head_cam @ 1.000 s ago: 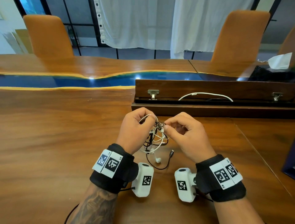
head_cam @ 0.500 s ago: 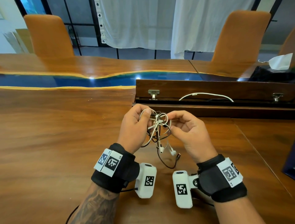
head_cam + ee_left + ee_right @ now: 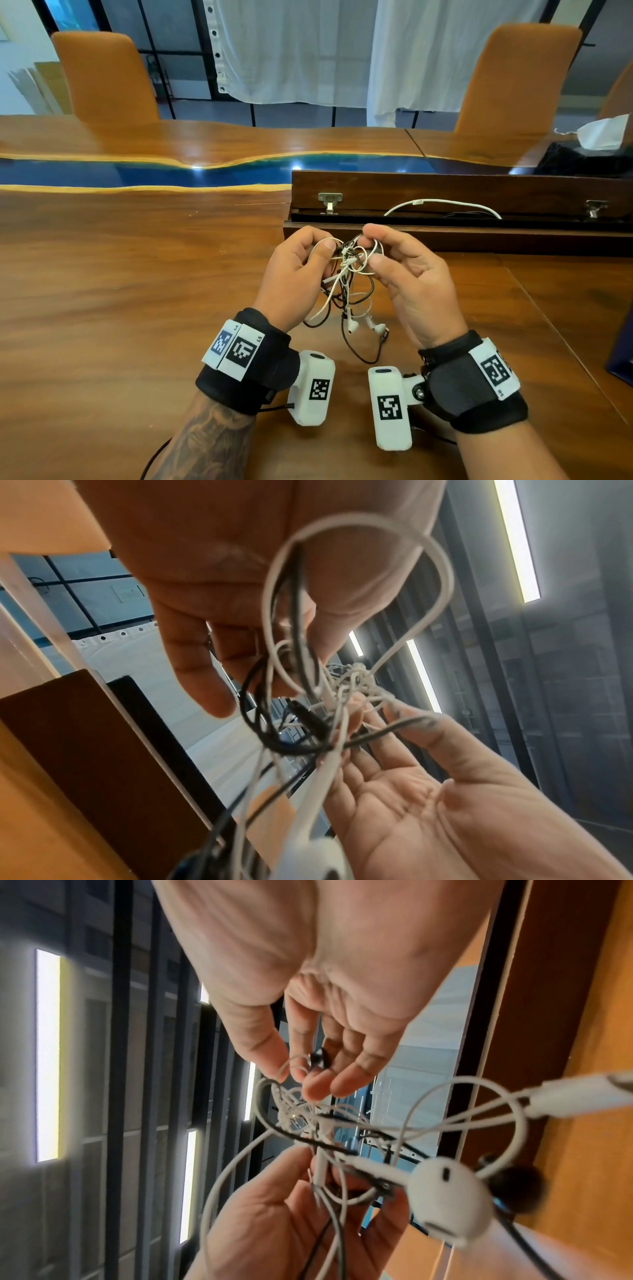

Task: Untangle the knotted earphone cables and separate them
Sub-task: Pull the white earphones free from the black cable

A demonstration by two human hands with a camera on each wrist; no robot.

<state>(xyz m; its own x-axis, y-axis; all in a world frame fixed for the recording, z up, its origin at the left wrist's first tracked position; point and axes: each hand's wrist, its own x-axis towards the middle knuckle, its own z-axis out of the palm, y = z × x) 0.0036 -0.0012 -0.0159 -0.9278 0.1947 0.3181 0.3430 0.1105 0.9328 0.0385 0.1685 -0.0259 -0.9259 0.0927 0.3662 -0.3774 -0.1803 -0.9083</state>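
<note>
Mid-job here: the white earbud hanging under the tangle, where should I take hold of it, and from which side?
Grip the white earbud by its narrow stem just above the bulb, coming from below on the right. It dangles free beneath the knot, near the table, while both the left hand and right hand pinch cables higher up. The rounded bulb would probably slip; the stem gives a steadier pinch.

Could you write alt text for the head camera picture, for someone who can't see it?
Two hands hold a knotted bundle of white and black earphone cables above a wooden table: the left hand grips one side and the right hand pinches a white loop at the top. White earbuds dangle beneath, and an open wooden box sits behind.
</note>
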